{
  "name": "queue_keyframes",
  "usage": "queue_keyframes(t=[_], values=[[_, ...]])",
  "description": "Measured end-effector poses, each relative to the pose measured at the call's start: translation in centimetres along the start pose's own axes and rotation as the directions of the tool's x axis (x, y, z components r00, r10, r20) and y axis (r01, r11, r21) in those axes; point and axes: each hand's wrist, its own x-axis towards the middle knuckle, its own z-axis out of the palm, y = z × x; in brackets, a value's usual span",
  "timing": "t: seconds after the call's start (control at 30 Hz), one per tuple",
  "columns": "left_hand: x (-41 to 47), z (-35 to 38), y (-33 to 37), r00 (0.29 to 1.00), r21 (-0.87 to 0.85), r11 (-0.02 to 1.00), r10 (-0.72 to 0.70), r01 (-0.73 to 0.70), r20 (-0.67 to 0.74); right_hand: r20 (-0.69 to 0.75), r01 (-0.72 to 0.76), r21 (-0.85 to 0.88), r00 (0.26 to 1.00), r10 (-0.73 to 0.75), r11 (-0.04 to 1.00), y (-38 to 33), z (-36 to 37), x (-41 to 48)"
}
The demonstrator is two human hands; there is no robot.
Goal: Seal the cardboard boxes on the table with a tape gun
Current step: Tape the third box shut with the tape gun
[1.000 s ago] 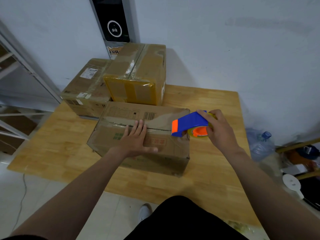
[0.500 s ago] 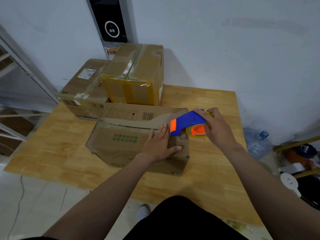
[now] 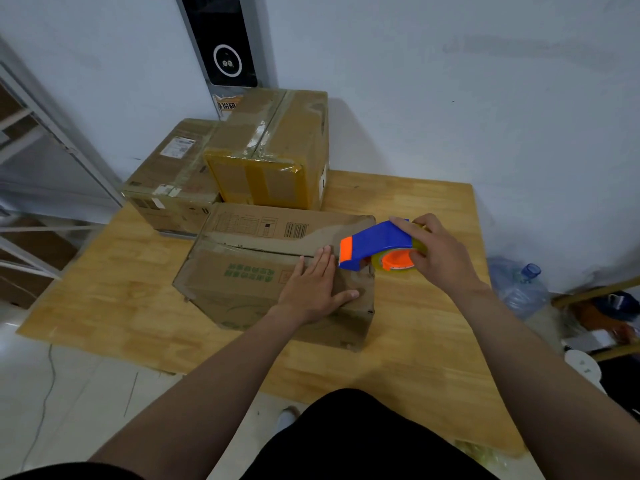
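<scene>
Tape gun (image 3: 377,242) at box (image 3: 242,289) (right end)

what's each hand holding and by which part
Right hand grips the tape gun at its rear, over the roll. Left hand holds nothing, pressing flat on the front box.
</scene>
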Motion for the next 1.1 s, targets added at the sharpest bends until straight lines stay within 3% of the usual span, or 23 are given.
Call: queue_keyframes(t=[0.27,0.53,0.77,1.1], values=[[0.1,0.2,0.1,1.0,0.019,1.0,0.001,-0.001,-0.01,-0.25,-0.003,0.035,0.968,0.011,0.999,5.4,-2.2,-2.1],[0.1,-0.1,0.2,1.0,0.02,1.0,0.008,-0.008,-0.007,-0.198,-0.073,0.014,0.977,0.074,0.997,5.6,0.4,-3.9],[2.1,-0.2,4.9,0.981,0.0,0.986,-0.169,0.169,0.093,-0.153,-0.104,0.002,0.983,0.103,0.995,4.5,0.0,-3.8],[3.6,1.0,8.1,0.986,-0.062,0.985,-0.16,0.158,-0.034,-0.099,-0.079,-0.026,0.992,0.076,0.997,5.2,-0.8,-4.3]])
